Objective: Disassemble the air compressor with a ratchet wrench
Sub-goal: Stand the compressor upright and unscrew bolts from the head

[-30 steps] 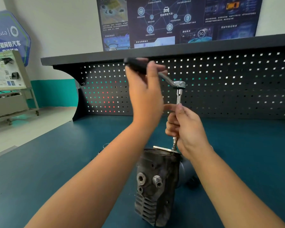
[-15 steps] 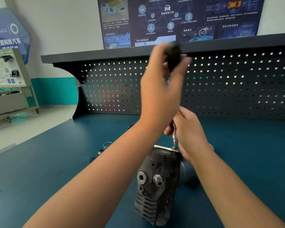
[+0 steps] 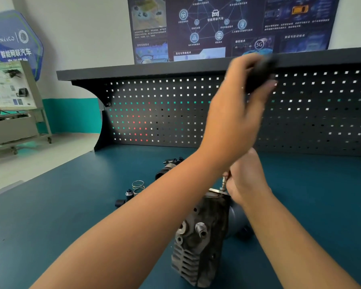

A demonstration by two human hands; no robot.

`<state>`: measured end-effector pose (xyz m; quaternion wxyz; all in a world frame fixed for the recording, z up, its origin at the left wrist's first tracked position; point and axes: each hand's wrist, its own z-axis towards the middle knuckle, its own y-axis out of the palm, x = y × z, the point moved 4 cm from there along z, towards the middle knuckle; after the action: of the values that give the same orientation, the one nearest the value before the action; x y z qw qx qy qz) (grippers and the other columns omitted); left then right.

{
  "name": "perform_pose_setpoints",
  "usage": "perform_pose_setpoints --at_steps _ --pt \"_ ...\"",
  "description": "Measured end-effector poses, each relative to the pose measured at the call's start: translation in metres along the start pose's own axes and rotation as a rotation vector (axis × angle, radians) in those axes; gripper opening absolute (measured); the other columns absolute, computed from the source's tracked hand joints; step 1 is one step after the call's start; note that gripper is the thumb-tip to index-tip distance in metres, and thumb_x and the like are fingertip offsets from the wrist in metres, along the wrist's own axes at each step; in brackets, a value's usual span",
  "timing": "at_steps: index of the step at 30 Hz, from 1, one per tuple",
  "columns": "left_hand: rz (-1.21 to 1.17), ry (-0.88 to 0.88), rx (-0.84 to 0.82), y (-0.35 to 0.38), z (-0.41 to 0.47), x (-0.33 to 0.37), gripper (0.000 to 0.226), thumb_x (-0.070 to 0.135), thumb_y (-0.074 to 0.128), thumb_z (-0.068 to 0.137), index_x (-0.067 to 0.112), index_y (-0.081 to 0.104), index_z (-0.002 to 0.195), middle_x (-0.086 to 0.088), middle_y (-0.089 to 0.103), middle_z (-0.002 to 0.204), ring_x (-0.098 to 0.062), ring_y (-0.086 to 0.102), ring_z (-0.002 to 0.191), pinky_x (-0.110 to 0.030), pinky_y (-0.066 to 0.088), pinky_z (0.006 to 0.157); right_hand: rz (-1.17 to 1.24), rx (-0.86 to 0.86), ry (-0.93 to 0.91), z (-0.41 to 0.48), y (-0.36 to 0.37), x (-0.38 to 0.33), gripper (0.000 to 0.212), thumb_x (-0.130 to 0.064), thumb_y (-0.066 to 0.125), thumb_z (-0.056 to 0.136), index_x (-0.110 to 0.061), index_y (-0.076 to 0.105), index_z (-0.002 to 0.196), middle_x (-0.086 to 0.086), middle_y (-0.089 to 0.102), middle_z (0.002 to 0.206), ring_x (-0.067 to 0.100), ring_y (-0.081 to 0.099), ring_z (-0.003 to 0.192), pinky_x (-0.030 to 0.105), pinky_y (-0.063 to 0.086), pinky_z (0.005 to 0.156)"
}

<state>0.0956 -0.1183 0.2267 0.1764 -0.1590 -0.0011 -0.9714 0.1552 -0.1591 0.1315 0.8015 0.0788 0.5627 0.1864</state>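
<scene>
The grey air compressor [image 3: 198, 236] stands on end on the blue bench, finned side facing me. My left hand [image 3: 236, 113] is raised high over it and grips the black handle of the ratchet wrench [image 3: 258, 74], which is blurred. My right hand [image 3: 246, 180] holds the wrench's extension bar just above the compressor's top plate. Only the bar's lower tip [image 3: 224, 182] shows; the rest and the ratchet head are hidden behind my left forearm.
Loose removed parts lie left of the compressor: wire springs [image 3: 138, 184], a small fitting [image 3: 129, 193] and a black hose piece [image 3: 167, 167]. A dark pegboard [image 3: 154, 113] with a shelf closes the back of the bench [image 3: 50, 215].
My left hand has swung the wrench handle from left to right over the compressor. My right hand has stayed on the extension bar. The loose parts at left have come into view.
</scene>
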Motion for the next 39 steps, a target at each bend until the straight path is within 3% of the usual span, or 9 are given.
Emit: perform_pose_setpoints --at_steps 2,6,11,15,19,22,28,34,39 --pt "-0.133 -0.076 0.162 -0.015 0.0 -0.016 0.009 0.007 0.045 0.095 0.011 0.043 0.103 -0.005 0.06 0.093 -0.025 0.063 0.089 -0.037 0.052 0.083 0.126 -0.08 0.031 0.004 0.001 0.004 0.066 -0.009 0.029 0.102 -0.022 0.058 0.045 -0.01 0.024 0.045 0.004 0.019 0.037 0.016 0.018 0.038" --pt "-0.436 -0.487 0.503 -0.041 -0.003 -0.067 0.01 0.018 0.036 0.102 0.018 0.041 0.094 -0.003 0.063 0.082 -0.02 0.066 0.074 -0.037 0.055 0.079 0.27 -0.21 0.057 0.006 0.003 0.008 0.047 -0.026 0.029 0.103 -0.008 0.065 0.08 -0.009 0.025 0.047 0.003 0.019 0.038 0.013 0.019 0.036" --pt "-0.692 -0.809 0.588 -0.042 -0.016 -0.101 0.016 0.024 0.035 0.102 0.012 0.046 0.106 -0.003 0.064 0.083 -0.017 0.067 0.065 -0.035 0.055 0.078 0.353 -0.291 0.118 0.007 0.005 0.007 0.042 -0.027 0.028 0.102 -0.004 0.059 0.087 -0.01 0.025 0.045 0.001 0.019 0.035 0.012 0.018 0.035" --pt "-0.55 -0.644 0.505 -0.037 -0.007 -0.083 0.004 0.023 0.039 0.101 0.022 0.043 0.099 -0.001 0.066 0.077 -0.015 0.066 0.068 -0.034 0.056 0.073 0.342 -0.249 0.091 0.008 0.001 0.007 0.042 -0.026 0.026 0.103 -0.003 0.059 0.088 -0.008 0.028 0.046 0.003 0.023 0.036 0.015 0.023 0.036" --pt "-0.101 -0.192 0.227 -0.022 0.003 -0.033 0.017 0.02 0.055 0.092 0.031 0.044 0.095 -0.001 0.062 0.084 -0.013 0.063 0.076 -0.032 0.054 0.07 0.122 -0.139 0.044 0.005 0.0 0.005 0.039 -0.018 0.031 0.103 -0.012 0.055 0.073 -0.006 0.037 0.047 0.009 0.031 0.041 0.019 0.031 0.041" --pt "0.251 0.047 -0.017 0.001 0.006 -0.003 0.015 0.023 0.067 0.083 0.018 0.062 0.096 0.001 0.063 0.085 -0.015 0.059 0.079 -0.03 0.048 0.071 -0.041 -0.057 0.005 0.002 -0.001 0.0 0.037 -0.004 0.03 0.098 -0.015 0.045 0.066 -0.007 0.042 0.046 0.006 0.037 0.041 0.018 0.033 0.044" --pt "0.536 0.065 -0.287 0.031 0.011 0.009 0.024 0.04 0.069 0.081 0.022 0.069 0.097 0.003 0.055 0.085 -0.018 0.055 0.085 -0.033 0.044 0.076 -0.016 0.01 0.031 -0.001 -0.001 0.001 0.02 -0.008 0.035 0.097 -0.017 0.053 0.097 0.008 0.039 0.08 0.022 0.034 0.079 0.03 0.031 0.063" --pt "0.223 -0.064 -0.037 0.003 0.011 -0.005 0.014 0.028 0.067 0.085 0.015 0.066 0.091 0.005 0.062 0.078 -0.008 0.058 0.074 -0.022 0.047 0.068 0.18 -0.049 0.049 0.002 -0.001 0.002 0.061 -0.006 0.027 0.1 -0.022 0.045 0.045 -0.008 0.026 0.045 0.006 0.021 0.039 0.016 0.02 0.039" --pt "-0.248 -0.426 0.318 -0.028 0.004 -0.055 0.008 0.022 0.049 0.097 0.018 0.052 0.09 0.0 0.068 0.081 -0.012 0.066 0.077 -0.029 0.054 0.076 0.398 -0.209 0.084 0.007 0.0 0.007 0.046 -0.027 0.026 0.103 -0.008 0.059 0.077 -0.009 0.024 0.046 0.003 0.019 0.036 0.014 0.018 0.038"
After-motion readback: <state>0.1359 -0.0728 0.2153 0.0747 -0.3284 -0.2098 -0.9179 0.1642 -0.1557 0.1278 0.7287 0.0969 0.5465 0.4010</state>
